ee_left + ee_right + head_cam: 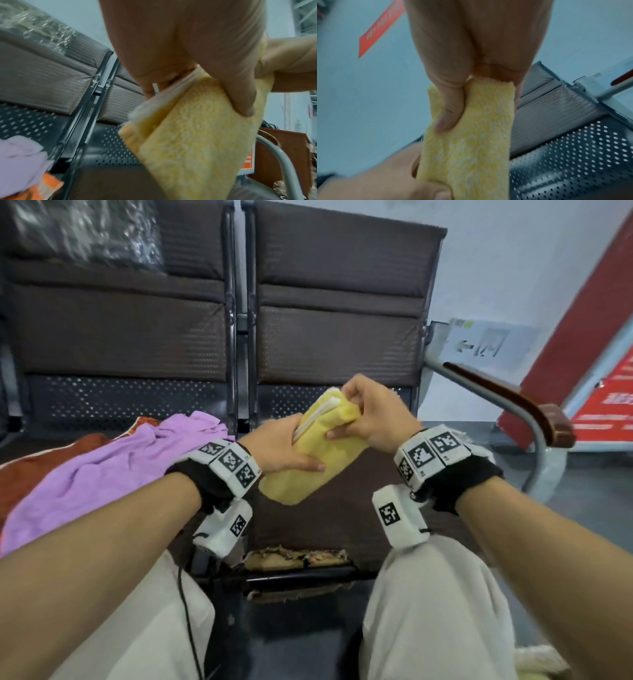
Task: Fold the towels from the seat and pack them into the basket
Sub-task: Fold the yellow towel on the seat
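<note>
A folded yellow towel (315, 463) (192, 142) (471, 135) is held in the air above the right-hand seat (329, 518). My left hand (284, 446) grips its left side, thumb on top and fingers underneath. My right hand (370, 416) pinches the far upper end, thumb pressed on the cloth (448, 115). The layered white edges of the folds show at the top (329, 409). A crumpled purple towel (102, 470) (20, 159) lies on the left seat over an orange-red cloth (30, 470). No basket is clearly in view.
Two dark brown padded seat backs (120, 313) stand ahead, with a perforated metal strip below them. A metal armrest with a brown wooden top (513, 402) curves at the right. A red signboard (596, 337) leans beyond it. The seat's front edge is torn (298, 556).
</note>
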Tool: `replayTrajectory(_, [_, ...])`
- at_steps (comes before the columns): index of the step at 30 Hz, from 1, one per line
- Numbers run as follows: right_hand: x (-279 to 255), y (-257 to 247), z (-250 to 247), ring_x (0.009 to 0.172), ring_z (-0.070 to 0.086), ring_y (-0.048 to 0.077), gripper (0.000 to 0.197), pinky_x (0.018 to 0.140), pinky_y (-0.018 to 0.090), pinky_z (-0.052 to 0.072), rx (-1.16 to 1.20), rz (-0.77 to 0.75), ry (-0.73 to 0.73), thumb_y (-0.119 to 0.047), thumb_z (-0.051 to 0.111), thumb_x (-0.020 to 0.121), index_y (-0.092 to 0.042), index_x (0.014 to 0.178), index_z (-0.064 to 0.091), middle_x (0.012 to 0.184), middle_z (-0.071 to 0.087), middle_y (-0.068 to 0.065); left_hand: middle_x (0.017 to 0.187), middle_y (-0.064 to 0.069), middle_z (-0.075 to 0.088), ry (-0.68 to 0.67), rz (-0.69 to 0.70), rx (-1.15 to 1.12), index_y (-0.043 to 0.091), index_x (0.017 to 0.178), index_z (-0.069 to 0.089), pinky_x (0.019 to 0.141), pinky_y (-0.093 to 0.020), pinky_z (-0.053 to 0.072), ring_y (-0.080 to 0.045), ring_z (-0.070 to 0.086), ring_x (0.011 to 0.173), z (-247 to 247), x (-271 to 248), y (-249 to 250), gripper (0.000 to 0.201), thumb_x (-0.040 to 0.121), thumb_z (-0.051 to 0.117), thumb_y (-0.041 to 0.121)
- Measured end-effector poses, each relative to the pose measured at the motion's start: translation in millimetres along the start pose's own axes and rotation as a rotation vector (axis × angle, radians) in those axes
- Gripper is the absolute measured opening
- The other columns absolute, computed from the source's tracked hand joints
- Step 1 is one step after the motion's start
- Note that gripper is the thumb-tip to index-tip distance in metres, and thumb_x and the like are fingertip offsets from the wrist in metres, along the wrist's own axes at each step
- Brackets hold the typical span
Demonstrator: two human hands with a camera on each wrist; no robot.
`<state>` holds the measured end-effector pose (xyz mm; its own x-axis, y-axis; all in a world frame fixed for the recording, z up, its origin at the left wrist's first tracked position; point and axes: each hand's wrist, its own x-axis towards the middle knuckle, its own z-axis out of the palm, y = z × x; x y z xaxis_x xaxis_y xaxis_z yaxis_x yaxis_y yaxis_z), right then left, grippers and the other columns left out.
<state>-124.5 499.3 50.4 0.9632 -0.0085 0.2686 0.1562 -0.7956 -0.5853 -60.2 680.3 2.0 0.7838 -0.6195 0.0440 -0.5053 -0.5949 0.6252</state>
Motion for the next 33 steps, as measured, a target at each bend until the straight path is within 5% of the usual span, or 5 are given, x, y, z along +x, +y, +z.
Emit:
replayTrajectory(10, [-101,6,-122,0.093,0.057,0.013,0.032,0.078,0.025,0.041,0.072,0.090,0.443,-0.035,0.073,0.081,-0.017,0.103,0.061,0.097,0.062,-0.004,0.072,-0.003,0.048,-0.020,0.188,0.179,0.013,0.090,0.035,0.051,-0.032,0.032,-0.019,0.045,0.060,1,-19,142,0.020,0.092,0.047,0.029])
replayTrajectory(19, [-246,124,-152,0.089,0.053,0.020,0.034,0.066,0.016,0.025,-0.028,0.407,0.870,-0.041,0.055,0.092,-0.012,0.105,0.066,0.093,0.065,0.002,0.088,-0.011,0.053,-0.317,0.385,0.272,0.007,0.112,0.040,0.068,-0.034,0.037,-0.027,0.052,0.078,138,-6,260,0.023,0.102,0.031,0.025])
replayTrajectory(23, [-319,185,-140,0.092,0.057,0.018,0.033,0.070,0.016,0.027,-0.044,0.605,0.782,-0.042,0.057,0.090,-0.014,0.105,0.068,0.093,0.066,-0.003,0.114,-0.013,0.058,-0.506,0.404,0.235,0.005,0.122,0.045,0.077,-0.033,0.038,-0.028,0.056,0.101,233,-8,268,0.032,0.100,0.040,0.027])
replayTrajectory(29, [-418,252,-86,0.097,0.057,0.017,0.031,0.076,0.016,0.032,0.050,0.817,0.552,-0.029,0.062,0.090,-0.013,0.117,0.062,0.107,0.066,0.001,0.088,-0.007,0.058,-0.683,0.330,0.176,0.009,0.111,0.052,0.064,-0.029,0.031,-0.030,0.059,0.092,361,-21,240,0.024,0.094,0.054,0.025])
replayTrajectory(33, [-465,273,-45,0.104,0.059,0.022,0.033,0.077,0.017,0.033,0.056,0.927,0.422,-0.027,0.061,0.091,-0.011,0.119,0.060,0.111,0.067,0.006,0.125,-0.010,0.058,-0.813,0.319,0.183,0.009,0.132,0.046,0.081,-0.023,0.036,-0.028,0.054,0.115,422,-41,215,0.040,0.094,0.055,0.021])
